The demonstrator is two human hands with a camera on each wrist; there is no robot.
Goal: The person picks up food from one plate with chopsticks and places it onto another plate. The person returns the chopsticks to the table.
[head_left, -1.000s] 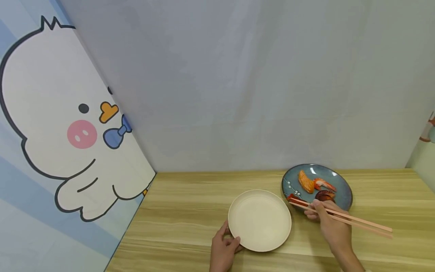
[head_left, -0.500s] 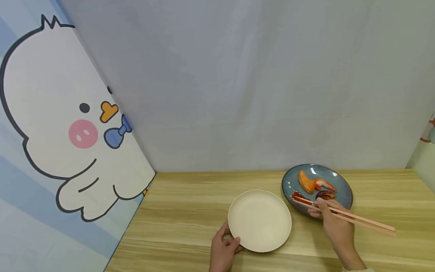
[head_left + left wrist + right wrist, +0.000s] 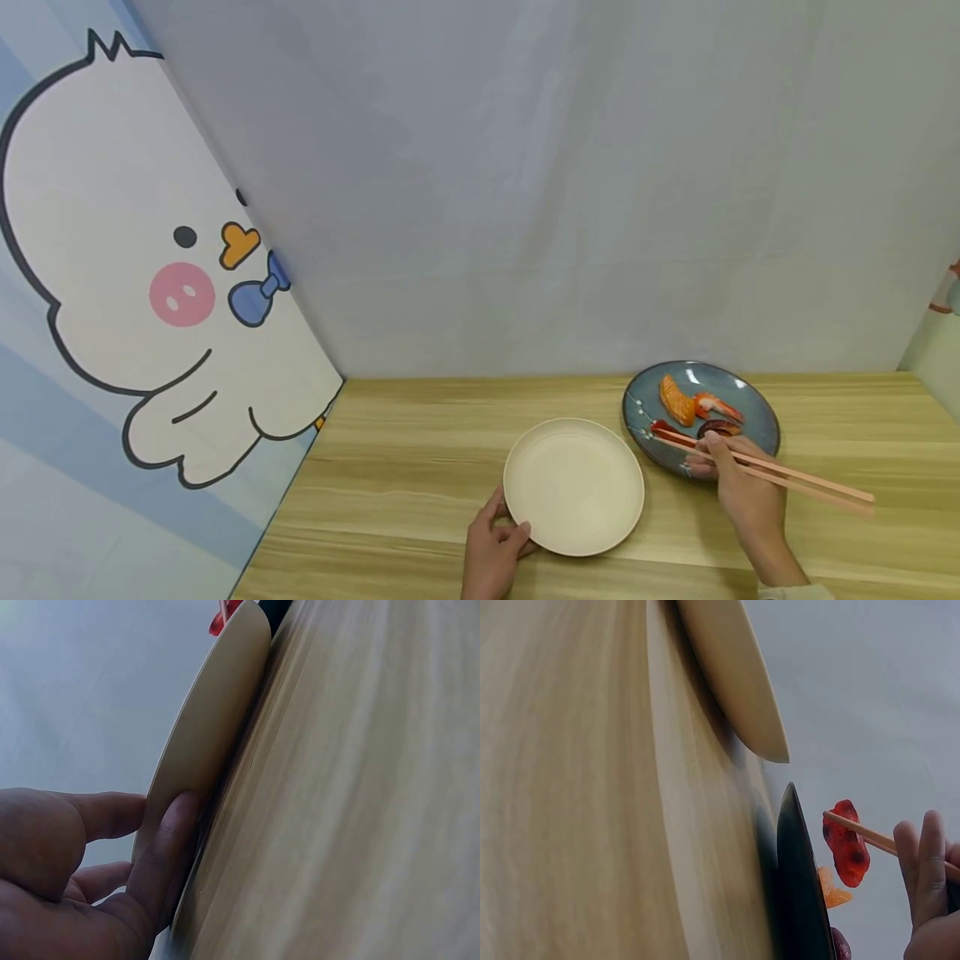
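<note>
My right hand (image 3: 753, 502) holds a pair of light wooden chopsticks (image 3: 817, 481) over the near part of a blue-grey plate (image 3: 763, 421). Between the chopstick tips is a glossy red food piece with dark spots (image 3: 847, 847); the right wrist view shows it raised above the plate. On that plate lie an orange slice like salmon (image 3: 677, 402), a red-and-white shrimp-like piece (image 3: 716, 407) and a dark red piece (image 3: 718, 427), partly hidden by my hand. My left hand (image 3: 491, 552) grips the near-left rim of a bare cream plate (image 3: 573, 487), thumb on one side, fingers underneath.
Both plates stand close together on a wood-grain table (image 3: 397, 475), the cream one left of and nearer than the blue one. A grey cloth backdrop (image 3: 525, 208) rises behind the table. At the left hangs a panel with a cartoon bird (image 3: 97, 225).
My right hand, with the chopsticks and the red piece, has shifted slightly right and away from me, from the blue plate's left edge further over the plate. My left hand and the cream plate stay put.
</note>
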